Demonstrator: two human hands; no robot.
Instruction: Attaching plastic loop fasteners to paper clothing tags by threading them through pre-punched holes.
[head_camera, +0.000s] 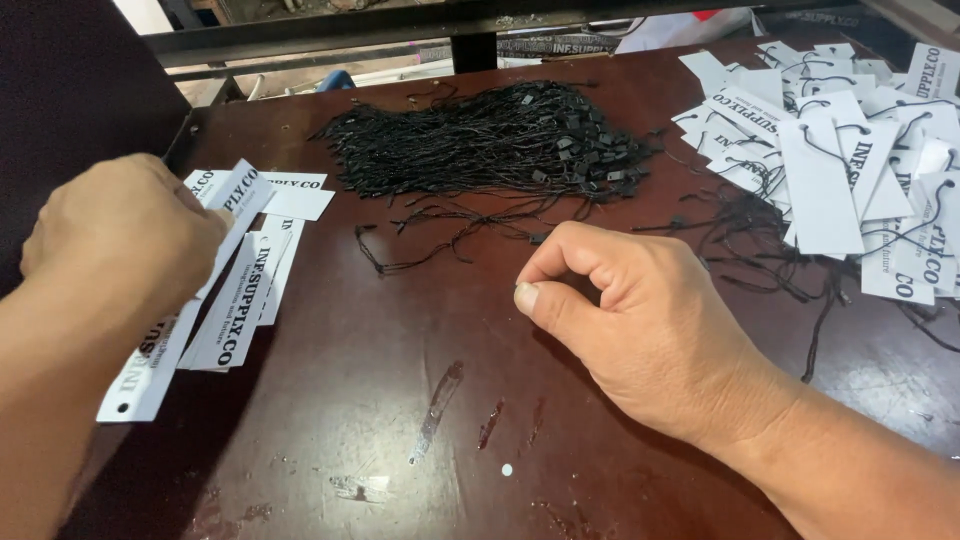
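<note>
Paper tag (150, 365): long, narrow white card strip with dark print and a small punched hole near its lower end. It is clamped in the closed fingers of the left hand (120, 235) at the left edge of the table, slanting down toward the near left corner.

Loose tags (245, 290): a few more flat white strips of the same shape, overlapping in a small fan just beside and partly under the held one.

Right hand (640, 320): rests on the middle of the table, fingers curled, thumb pressed against the forefinger. Whether anything is pinched between them cannot be told.

Black strings (490, 140): thin cord loops with small plastic fasteners, in a dense, tangled heap beyond the right hand. A few stray strands (440, 235) trail out toward it.

Strung tags (850, 160): loose pile of white card strips with black cords through them, at the far right.

Table (400, 420): smooth dark reddish-brown top, scuffed, with pale scrape marks and a small white dot near the front edge.
</note>
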